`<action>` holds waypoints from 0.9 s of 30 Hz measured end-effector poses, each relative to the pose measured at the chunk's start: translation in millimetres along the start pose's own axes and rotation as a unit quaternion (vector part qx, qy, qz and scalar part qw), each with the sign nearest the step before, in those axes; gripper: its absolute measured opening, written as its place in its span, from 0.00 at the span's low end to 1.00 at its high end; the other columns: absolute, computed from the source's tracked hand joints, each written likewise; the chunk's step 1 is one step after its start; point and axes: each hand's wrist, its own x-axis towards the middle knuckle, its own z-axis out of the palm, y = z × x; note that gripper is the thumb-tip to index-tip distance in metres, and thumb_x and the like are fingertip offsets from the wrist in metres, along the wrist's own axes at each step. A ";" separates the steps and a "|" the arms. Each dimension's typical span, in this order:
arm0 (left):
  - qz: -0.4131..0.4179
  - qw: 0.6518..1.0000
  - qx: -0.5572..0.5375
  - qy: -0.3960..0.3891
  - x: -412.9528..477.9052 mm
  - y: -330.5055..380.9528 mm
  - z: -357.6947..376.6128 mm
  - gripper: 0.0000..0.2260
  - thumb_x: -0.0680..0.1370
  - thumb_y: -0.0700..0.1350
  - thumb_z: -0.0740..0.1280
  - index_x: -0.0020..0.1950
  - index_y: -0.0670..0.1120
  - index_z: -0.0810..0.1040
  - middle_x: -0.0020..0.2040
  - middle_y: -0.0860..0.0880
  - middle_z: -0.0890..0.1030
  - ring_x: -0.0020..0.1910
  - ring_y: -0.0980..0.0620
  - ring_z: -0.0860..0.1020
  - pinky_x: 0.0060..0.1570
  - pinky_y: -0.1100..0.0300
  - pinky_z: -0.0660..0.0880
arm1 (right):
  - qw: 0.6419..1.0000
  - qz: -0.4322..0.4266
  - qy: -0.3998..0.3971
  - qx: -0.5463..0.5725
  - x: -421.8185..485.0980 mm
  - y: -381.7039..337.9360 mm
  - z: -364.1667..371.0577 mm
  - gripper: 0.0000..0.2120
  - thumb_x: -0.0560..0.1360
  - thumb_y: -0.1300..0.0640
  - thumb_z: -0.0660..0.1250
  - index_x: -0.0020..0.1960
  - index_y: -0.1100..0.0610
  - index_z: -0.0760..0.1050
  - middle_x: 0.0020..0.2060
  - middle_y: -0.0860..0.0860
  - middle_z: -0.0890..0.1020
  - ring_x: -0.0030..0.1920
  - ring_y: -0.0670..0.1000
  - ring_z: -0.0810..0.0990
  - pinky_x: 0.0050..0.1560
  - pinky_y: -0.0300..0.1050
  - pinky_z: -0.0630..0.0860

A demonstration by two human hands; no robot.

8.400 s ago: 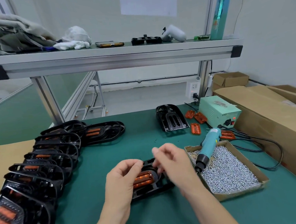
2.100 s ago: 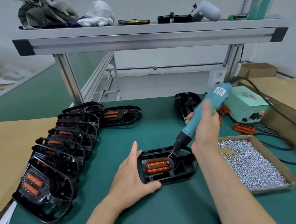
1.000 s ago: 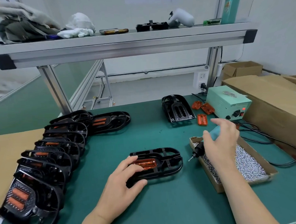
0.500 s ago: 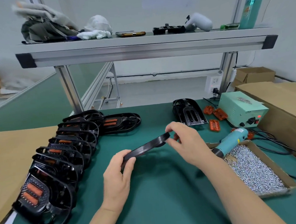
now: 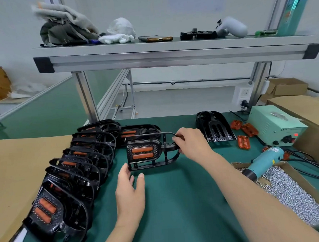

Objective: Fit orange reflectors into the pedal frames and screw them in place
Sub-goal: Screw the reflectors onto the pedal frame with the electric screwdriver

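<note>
A black pedal frame (image 5: 149, 152) with an orange reflector (image 5: 142, 152) fitted in it stands on edge above the green mat, its reflector face turned to me. My right hand (image 5: 191, 144) grips the frame's right end. My left hand (image 5: 130, 190) lies just below the frame with relaxed fingers, its fingertips at the frame's lower edge. A row of finished pedal frames (image 5: 70, 173) leans in a line at the left. An empty pedal frame (image 5: 215, 129) lies at the back, with loose orange reflectors (image 5: 244, 132) beside it.
The teal electric screwdriver (image 5: 262, 161) rests on the edge of a cardboard tray of screws (image 5: 293, 189) at the right. A pale green power box (image 5: 275, 126) and its cables sit behind. Cardboard boxes (image 5: 307, 108) line the right side; a metal shelf (image 5: 169, 53) spans overhead.
The pedal frame, held flat between both hands half a second ago, is now turned upright and nearer the row at the left. My left hand has let go and sits below it.
</note>
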 end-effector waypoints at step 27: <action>-0.008 0.999 0.040 -0.002 -0.2 2.6 -0.7 0.26 0.81 0.40 0.65 0.78 0.46 0.62 0.72 0.43 0.72 0.65 0.56 0.73 0.65 0.62 0.66 | 0.972 0.152 -0.064 0.167 52.3 -14.0 38.4 0.12 0.77 0.60 0.63 0.57 0.61 0.81 0.44 0.54 0.86 0.42 0.52 0.87 0.54 0.51 0.82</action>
